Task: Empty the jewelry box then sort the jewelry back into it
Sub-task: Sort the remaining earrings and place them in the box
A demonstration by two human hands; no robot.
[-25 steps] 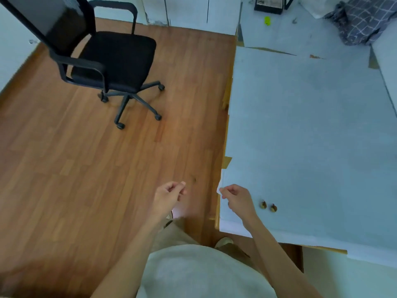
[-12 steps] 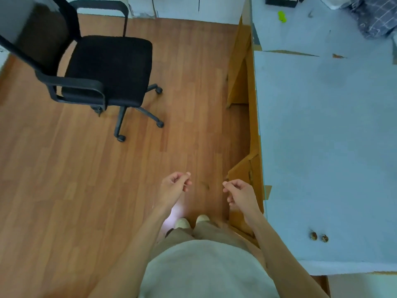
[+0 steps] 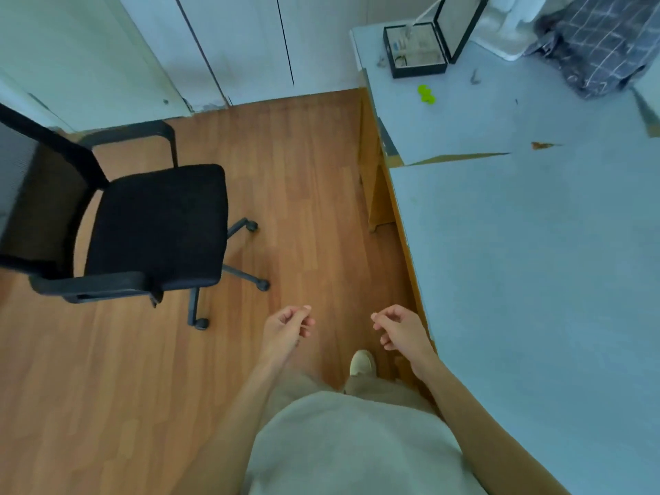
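Black rectangular jewelry box (image 3: pixel 418 51) (glass lid up) on pale-blue tabletop (image 3: pixel 535 262).

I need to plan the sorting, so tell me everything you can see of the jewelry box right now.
The jewelry box is small, black and rectangular, standing at the far corner of the blue-covered table. Its glass-paned lid stands open and upright. Pale compartments inside hold small items too tiny to identify. A green item lies nearby. Neither hand touches it.
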